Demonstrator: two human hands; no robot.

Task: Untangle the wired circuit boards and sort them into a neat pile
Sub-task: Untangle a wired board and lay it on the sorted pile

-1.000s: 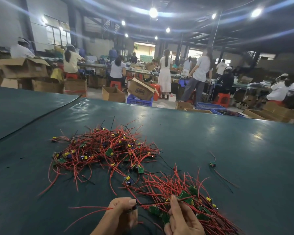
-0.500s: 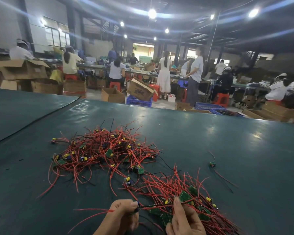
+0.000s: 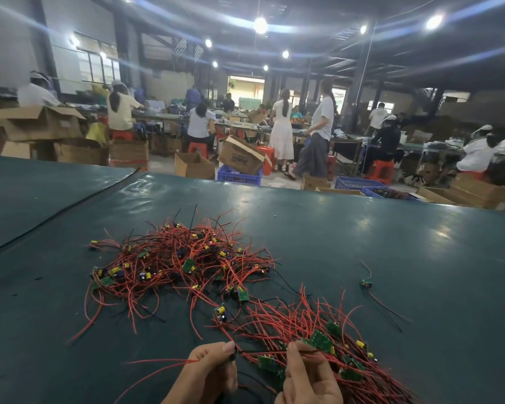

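A tangled heap of small green circuit boards with red and black wires (image 3: 175, 263) lies on the dark green table (image 3: 362, 243). A second, more aligned pile (image 3: 318, 339) lies at the near right. My left hand (image 3: 210, 371) pinches a small wired board, its red wires trailing left. My right hand (image 3: 306, 377) pinches the red and black wires stretched between the two hands, just over the near pile.
One loose board with wires (image 3: 366, 283) lies apart at the right. Beyond the table's far edge stand cardboard boxes (image 3: 241, 156), blue crates (image 3: 236, 174) and several people at other benches. A seam (image 3: 70, 205) runs across the table's left part.
Both hands have shifted slightly; the wire between them is now drawn taut. The piles lie unchanged.
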